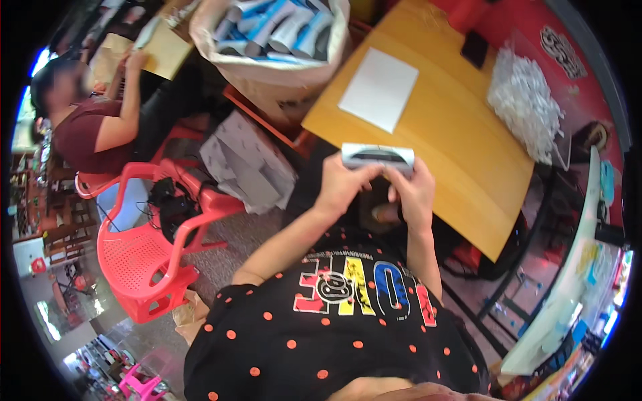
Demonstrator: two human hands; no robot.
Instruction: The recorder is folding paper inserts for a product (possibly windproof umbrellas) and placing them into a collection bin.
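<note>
Silvery-white curved piece (378,150) — left hand (340,184) and right hand (416,190) half-closed around its ends — near yellow table (461,154)

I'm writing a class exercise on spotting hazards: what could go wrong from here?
The pale curved piece might drop if the left grip or right grip slips. The sack, heaped with blue and grey pieces, could spill if bumped. The clear bag near the edge of the table could slide off.
</note>
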